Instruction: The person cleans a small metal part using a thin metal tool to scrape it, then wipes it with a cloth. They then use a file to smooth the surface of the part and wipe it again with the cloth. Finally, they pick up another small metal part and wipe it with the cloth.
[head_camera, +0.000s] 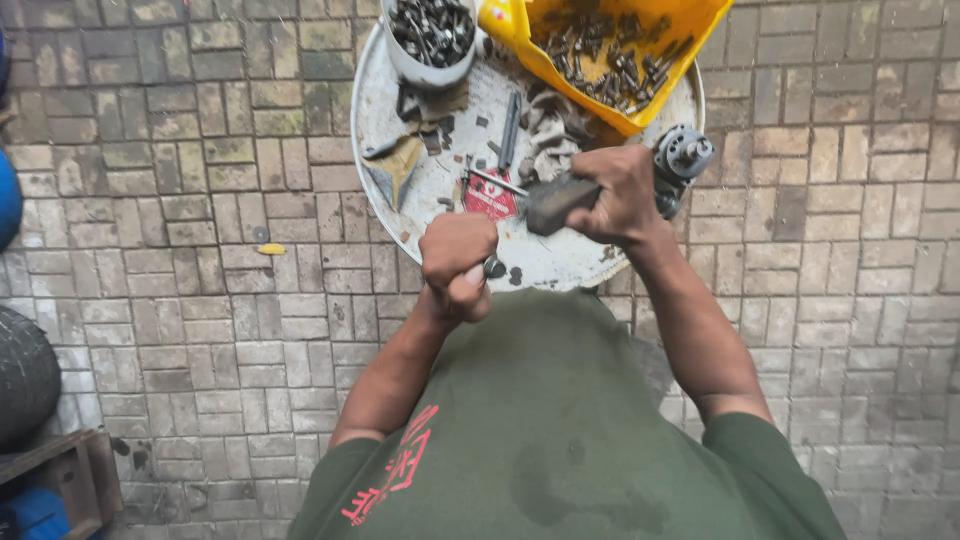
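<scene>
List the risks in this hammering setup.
The right hand holds a hammer very near the left hand, which grips a small metal part; a glancing blow might hit fingers. The yellow tub of bolts overhangs the round tray and may tip. Bare hands risk cuts from scrap.

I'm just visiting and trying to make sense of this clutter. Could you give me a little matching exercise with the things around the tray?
Things:
1. white bowl
2. yellow container
3. right hand
4. left hand

States:
A. holds a dark grey block
B. far edge of the round tray, full of bolts
C. fist near the tray's near edge
D. tilted, with dark metal parts inside

Pairs: 1-B, 2-D, 3-A, 4-C
</scene>
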